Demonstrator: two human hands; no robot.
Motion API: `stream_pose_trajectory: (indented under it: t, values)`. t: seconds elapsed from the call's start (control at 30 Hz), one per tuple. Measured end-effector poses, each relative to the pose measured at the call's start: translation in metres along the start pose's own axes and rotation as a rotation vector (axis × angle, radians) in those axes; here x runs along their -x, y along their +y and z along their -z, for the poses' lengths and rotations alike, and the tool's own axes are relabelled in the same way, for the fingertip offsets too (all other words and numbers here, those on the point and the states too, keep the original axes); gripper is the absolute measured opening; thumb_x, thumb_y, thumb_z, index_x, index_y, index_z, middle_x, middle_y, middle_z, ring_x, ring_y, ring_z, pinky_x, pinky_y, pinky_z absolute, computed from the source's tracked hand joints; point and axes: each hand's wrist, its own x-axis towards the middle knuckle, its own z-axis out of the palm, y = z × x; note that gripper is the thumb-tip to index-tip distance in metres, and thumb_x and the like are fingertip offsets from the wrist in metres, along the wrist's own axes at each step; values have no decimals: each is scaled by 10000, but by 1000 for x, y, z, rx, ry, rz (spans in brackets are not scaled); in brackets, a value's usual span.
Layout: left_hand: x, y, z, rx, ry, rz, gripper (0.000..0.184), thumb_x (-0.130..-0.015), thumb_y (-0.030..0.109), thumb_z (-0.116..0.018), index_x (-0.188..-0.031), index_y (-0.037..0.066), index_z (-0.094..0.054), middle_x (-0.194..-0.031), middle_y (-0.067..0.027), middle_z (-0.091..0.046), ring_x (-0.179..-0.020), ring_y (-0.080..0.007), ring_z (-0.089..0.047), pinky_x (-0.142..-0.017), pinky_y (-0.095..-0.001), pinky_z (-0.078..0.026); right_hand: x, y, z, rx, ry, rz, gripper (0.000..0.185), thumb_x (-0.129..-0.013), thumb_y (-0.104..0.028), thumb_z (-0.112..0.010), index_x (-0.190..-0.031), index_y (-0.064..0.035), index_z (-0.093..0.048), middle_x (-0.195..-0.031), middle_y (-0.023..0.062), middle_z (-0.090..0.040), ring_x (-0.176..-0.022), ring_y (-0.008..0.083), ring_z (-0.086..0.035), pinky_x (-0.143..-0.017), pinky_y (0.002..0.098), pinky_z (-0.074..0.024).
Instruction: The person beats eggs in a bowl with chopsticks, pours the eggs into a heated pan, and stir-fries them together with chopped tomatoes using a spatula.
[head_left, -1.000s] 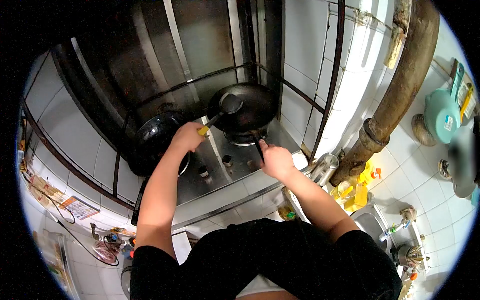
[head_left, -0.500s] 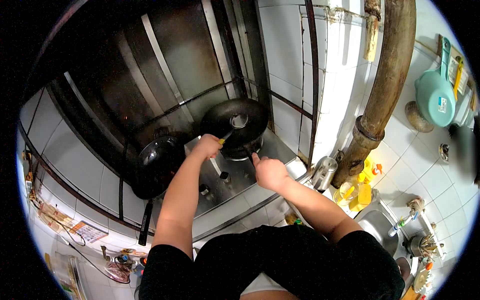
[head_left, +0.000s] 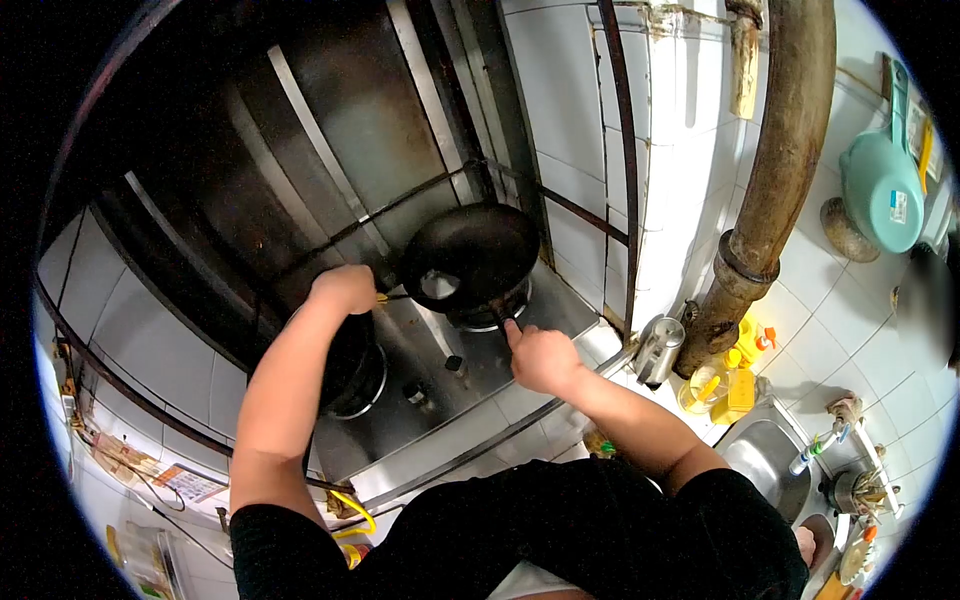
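My left hand (head_left: 345, 289) is closed round the yellow handle of a ladle, over the left side of the stove. The round ladle head (head_left: 439, 285) lies at the lower left inside a black frying pan (head_left: 475, 245). This pan rests on the right burner. My right hand (head_left: 543, 358) grips the pan's dark handle (head_left: 503, 313) on the near side. Partly hidden under my left forearm, a second dark pan (head_left: 345, 375) sits on the left burner.
Two knobs (head_left: 454, 363) stand on the steel stove top (head_left: 400, 435). A metal rail (head_left: 585, 217) runs round the stove. To the right are a metal flask (head_left: 660, 350), yellow bottles (head_left: 740, 385), a thick pipe (head_left: 780, 160) and a sink (head_left: 765, 455).
My left hand has moved left with the ladle, and the ladle head has shifted from the pan's middle to its lower left. My right hand still holds the pan handle.
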Motion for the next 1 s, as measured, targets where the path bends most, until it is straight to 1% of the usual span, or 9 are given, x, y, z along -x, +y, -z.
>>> stream_pose_trajectory:
  t: [0.07,0.2,0.33,0.37,0.47,0.57,0.67,0.77,1.0]
  values:
    - [-15,15,-13,29,94,6,299,-798,148,-521,-1043,10,-625,-1119,-183,-602,-1028,-336,-588,-847,-408,-486,0,3,-3,-7,6,10,540,-774,-175,-508,-1274,20,-442,-809,177,-601,-637,310,-617,-562,412,-505]
    - [-45,70,-61,366,52,-59,285,-787,176,-555,-968,-24,-644,-1026,-219,-622,-972,-352,-599,-815,-410,-487,1,5,-5,-14,16,17,544,-768,-174,-508,-1271,24,-444,-802,173,-602,-626,313,-615,-551,411,-503]
    - [-17,53,-41,268,-48,-245,295,-802,236,-545,-917,-9,-662,-1002,-226,-624,-916,-350,-611,-784,-413,-488,4,5,6,2,-5,15,543,-759,-173,-519,-1262,22,-454,-805,167,-607,-633,301,-622,-541,403,-505]
    - [-14,35,-37,215,-31,-209,283,-800,230,-547,-875,-13,-669,-980,-225,-630,-926,-342,-611,-788,-406,-488,3,5,6,17,-5,10,545,-755,-173,-529,-1259,21,-453,-811,161,-612,-647,290,-629,-540,394,-510]
    - [-2,13,-4,-11,-75,-31,335,-828,282,-579,-991,-4,-643,-1053,-191,-625,-978,-338,-601,-799,-410,-491,3,4,7,18,15,30,550,-746,-174,-542,-1252,23,-456,-807,156,-614,-643,281,-634,-529,383,-512]
    - [-32,21,-34,48,64,-41,348,-837,294,-591,-1027,6,-630,-1083,-178,-618,-1006,-336,-592,-810,-418,-488,2,6,2,35,29,45,551,-740,-173,-548,-1249,22,-461,-793,156,-609,-635,282,-632,-527,383,-512]
    - [-42,60,-59,404,0,-38,310,-843,246,-573,-1045,17,-629,-936,-165,-659,-794,-298,-651,-662,-401,-512,2,9,2,10,21,39,555,-751,-181,-536,-1261,19,-454,-808,177,-601,-638,301,-622,-544,403,-506]
    - [-30,76,-64,562,-126,8,294,-832,217,-575,-1088,88,-642,-783,-121,-652,-563,-215,-610,-515,-361,-490,1,10,4,-1,6,7,554,-752,-185,-531,-1264,12,-454,-815,181,-602,-649,312,-619,-565,415,-504]
    - [-7,25,-69,779,-217,-70,381,-791,236,-639,-1087,-3,-621,-727,-133,-642,-527,-188,-609,-456,-338,-474,1,6,12,6,-14,14,584,-715,-175,-569,-1258,12,-464,-859,168,-638,-716,299,-643,-633,407,-519]
